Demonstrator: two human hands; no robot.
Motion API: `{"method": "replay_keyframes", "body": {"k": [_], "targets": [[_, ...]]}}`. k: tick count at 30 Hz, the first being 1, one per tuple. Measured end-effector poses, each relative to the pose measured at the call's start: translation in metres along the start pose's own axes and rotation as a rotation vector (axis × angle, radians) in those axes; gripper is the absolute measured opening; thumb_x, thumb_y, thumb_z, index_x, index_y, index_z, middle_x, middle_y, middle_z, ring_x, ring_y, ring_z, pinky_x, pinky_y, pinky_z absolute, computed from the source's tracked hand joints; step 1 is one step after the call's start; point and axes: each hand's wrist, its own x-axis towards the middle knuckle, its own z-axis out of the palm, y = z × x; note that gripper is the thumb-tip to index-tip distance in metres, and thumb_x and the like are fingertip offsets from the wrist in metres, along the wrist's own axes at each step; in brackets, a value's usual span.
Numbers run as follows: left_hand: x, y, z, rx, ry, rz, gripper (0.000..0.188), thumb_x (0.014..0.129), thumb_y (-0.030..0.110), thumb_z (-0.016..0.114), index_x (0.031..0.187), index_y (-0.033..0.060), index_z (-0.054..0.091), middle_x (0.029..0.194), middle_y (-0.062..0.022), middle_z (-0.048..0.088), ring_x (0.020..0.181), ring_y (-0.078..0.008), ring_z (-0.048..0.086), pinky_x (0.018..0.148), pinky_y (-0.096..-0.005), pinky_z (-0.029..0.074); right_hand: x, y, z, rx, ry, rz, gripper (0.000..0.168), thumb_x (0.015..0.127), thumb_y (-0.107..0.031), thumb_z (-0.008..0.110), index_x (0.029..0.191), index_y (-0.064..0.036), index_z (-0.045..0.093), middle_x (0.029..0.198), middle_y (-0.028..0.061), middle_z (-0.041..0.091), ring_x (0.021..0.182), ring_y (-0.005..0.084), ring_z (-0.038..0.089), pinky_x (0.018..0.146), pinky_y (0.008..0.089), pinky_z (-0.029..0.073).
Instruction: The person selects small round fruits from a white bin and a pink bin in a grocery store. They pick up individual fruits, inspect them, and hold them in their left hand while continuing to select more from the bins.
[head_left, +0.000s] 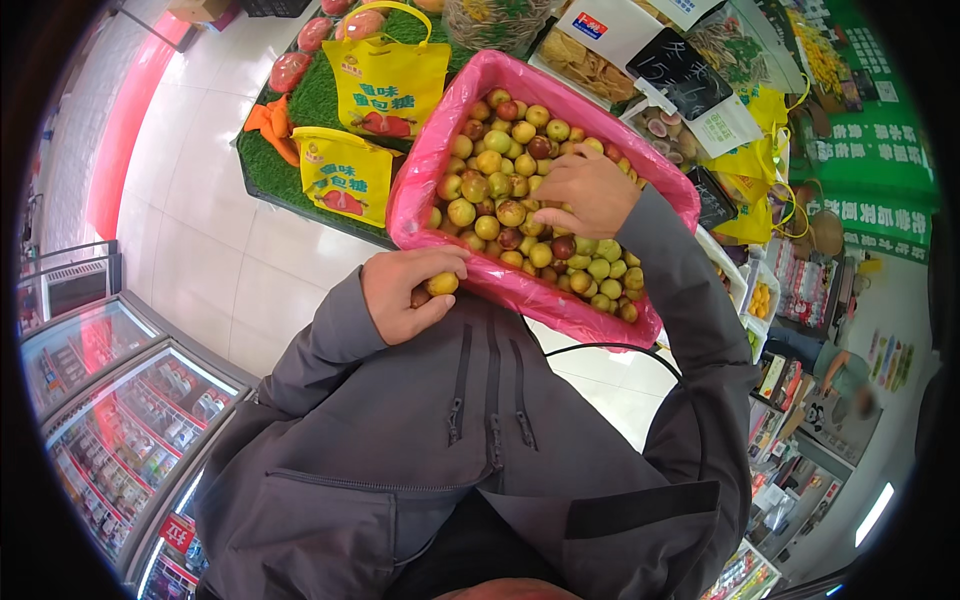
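Observation:
A crate lined with pink plastic film (555, 304) stands before me, filled with green, yellow and reddish-brown jujubes (491, 184). My left hand (412, 292) is at the crate's near left corner, its fingers curled around a couple of jujubes (442, 283). One is yellowish; a browner one shows lower in the palm. My right hand (589, 191) reaches over the right half of the crate, palm down. Its fingers are apart and touch the heap, with nothing visibly gripped. The fingertips are partly hidden among the fruit.
Yellow printed bags (345, 176) stand on artificial turf (307, 94) left of the crate. Packed dried goods (589, 64) and a black price sign (679, 71) lie beyond it. Glass-door refrigerators (142, 435) line the left. A person (844, 375) is farther off at right.

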Motion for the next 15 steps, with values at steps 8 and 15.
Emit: {"method": "replay_keyframes", "body": {"k": [8, 15], "targets": [[0.002, 0.001, -0.002, 0.027, 0.011, 0.010, 0.031, 0.084, 0.005, 0.068, 0.114, 0.0022, 0.065, 0.123, -0.0204, 0.071, 0.102, -0.0355, 0.072, 0.088, -0.0375, 0.057, 0.104, -0.063, 0.033, 0.102, 0.298, -0.384, 0.028, 0.083, -0.021, 0.071, 0.108, -0.009, 0.067, 0.108, 0.0064, 0.065, 0.104, 0.0262, 0.062, 0.091, 0.0423, 0.047], [0.000, -0.005, 0.005, 0.029, 0.094, 0.083, 0.033, 0.084, 0.005, 0.071, 0.116, 0.0037, 0.066, 0.109, -0.0140, 0.072, 0.084, -0.0297, 0.071, 0.075, -0.0342, 0.056, 0.099, -0.066, 0.045, -0.001, 0.292, -0.287, 0.029, 0.083, -0.022, 0.071, 0.110, -0.016, 0.064, 0.104, 0.0043, 0.063, 0.103, 0.0253, 0.061, 0.093, 0.0447, 0.045]]}}
